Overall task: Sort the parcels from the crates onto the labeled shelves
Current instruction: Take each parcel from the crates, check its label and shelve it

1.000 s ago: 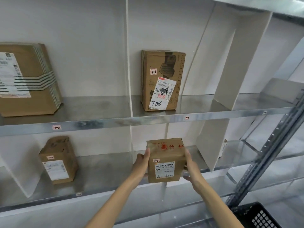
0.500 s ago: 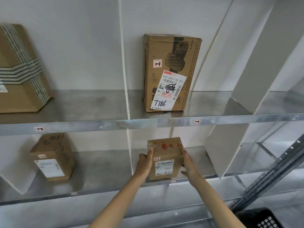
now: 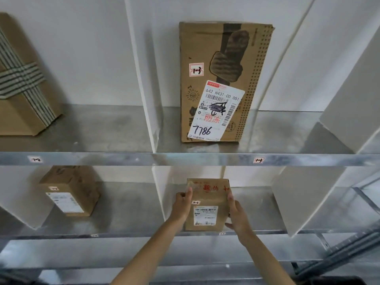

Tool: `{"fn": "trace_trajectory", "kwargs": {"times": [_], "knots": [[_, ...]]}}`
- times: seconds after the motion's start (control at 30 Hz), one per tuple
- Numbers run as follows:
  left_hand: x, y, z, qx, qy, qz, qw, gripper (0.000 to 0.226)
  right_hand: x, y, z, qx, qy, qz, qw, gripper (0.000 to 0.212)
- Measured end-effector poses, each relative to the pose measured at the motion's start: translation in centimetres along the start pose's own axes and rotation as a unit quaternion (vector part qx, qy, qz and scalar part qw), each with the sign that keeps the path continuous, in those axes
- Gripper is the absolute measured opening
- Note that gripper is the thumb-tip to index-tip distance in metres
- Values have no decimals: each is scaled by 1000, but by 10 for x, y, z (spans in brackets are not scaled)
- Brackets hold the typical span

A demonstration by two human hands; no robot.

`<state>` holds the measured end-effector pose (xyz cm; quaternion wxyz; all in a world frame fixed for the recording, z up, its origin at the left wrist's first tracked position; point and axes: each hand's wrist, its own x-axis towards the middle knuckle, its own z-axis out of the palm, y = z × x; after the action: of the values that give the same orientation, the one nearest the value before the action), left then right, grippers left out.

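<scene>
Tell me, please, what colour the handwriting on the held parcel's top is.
Red, on the small parcel; head view.

You hold the small parcel [image 3: 207,204] upright between your left hand [image 3: 182,204] and your right hand [image 3: 236,212], at the front edge of the lower shelf [image 3: 127,214] (the middle compartment). Above it, on the upper shelf [image 3: 102,130], the tall box [image 3: 224,79] marked 1-3 stands upright.

"7786" on tall parcel [image 3: 226,48]

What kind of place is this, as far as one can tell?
Probably a parcel sorting or storage room: metal shelves split by white dividers, number tags on the shelf edges, and shipping-labelled boxes like the tall parcel and the small parcel.
</scene>
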<state>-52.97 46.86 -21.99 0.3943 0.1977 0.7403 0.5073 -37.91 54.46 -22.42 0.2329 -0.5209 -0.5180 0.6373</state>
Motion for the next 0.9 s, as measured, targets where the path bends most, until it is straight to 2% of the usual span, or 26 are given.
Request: {"fn": "trace_trajectory", "kwargs": {"times": [0.17,0.33,0.5,0.67,0.9], "knots": [[7,0,3,-55,0,-18,998,49,14,-1,0,-39,-5,-23,999,56],[18,1,6,-80,17,-16,997,55,29,-8,1,-17,-33,-16,999,58],[32,13,12,-118,51,-6,992,35,50,-22,7,3,-46,-14,999,51],[48,21,11,-111,69,-5,991,41,61,-24,15,-7,-47,-16,999,52],[59,23,7,-102,62,-25,993,44,69,-28,19,-7,-40,-19,999,44]]}}
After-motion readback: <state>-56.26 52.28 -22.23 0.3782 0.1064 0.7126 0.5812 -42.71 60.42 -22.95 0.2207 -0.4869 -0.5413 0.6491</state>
